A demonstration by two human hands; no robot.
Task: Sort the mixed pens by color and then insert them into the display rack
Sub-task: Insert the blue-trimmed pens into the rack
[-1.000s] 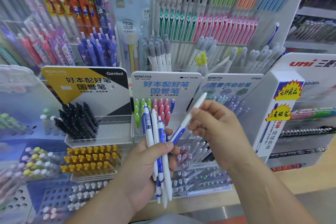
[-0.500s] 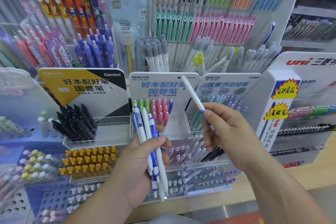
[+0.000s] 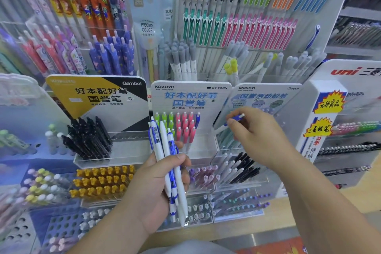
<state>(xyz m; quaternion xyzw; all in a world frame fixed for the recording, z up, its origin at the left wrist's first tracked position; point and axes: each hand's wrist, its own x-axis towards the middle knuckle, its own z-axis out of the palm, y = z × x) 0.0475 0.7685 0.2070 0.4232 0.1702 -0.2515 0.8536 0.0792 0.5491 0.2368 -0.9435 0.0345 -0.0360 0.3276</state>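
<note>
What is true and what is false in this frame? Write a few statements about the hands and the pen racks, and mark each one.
1. The left hand grips several white-and-blue pens. True.
2. The right hand holds nothing. False: it pinches one blue-clipped pen.
3. Green pens and pink pens stand side by side in the middle rack. True.
4. The black pens stand under the uni sign. False: they stand under the Gambol sign.
</note>
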